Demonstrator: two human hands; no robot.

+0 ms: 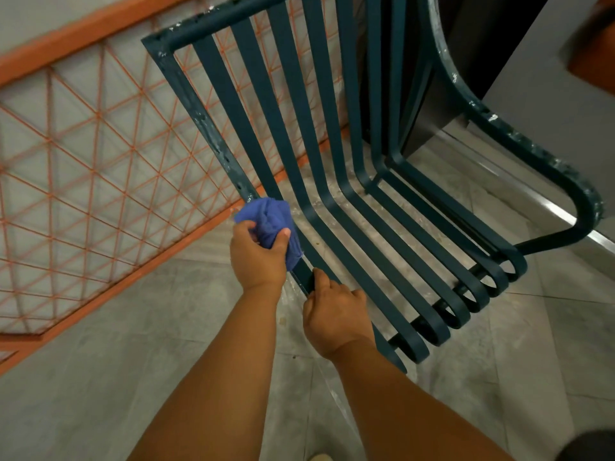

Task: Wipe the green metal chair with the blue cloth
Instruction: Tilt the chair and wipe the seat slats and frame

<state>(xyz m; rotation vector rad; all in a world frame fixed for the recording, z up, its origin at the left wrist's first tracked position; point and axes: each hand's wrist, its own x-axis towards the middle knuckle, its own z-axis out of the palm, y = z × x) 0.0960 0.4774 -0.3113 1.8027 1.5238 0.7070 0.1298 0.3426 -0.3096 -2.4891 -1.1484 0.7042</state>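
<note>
The left hand (258,257) bunches the blue cloth (271,224) in closed fingers against the green metal chair's (332,181) 9 o'clock frame bar, while the right hand (336,319) apparently grips that bar to steady it.

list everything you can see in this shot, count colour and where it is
green metal chair: one, dark green slatted seat and back with chipped paint on the frame, centre to upper right, standing on the floor
blue cloth: one, blue, bunched up and pressed on the chair's left side rail where back meets seat
lattice railing: one, orange frame and mesh, left side behind the chair
floor: grey tiles, dusty under the chair
dark panel: one, black, upper right behind the chair back
left hand: one, gripping the cloth, centre
right hand: one, gripping the chair's left seat rail just below the cloth
</note>
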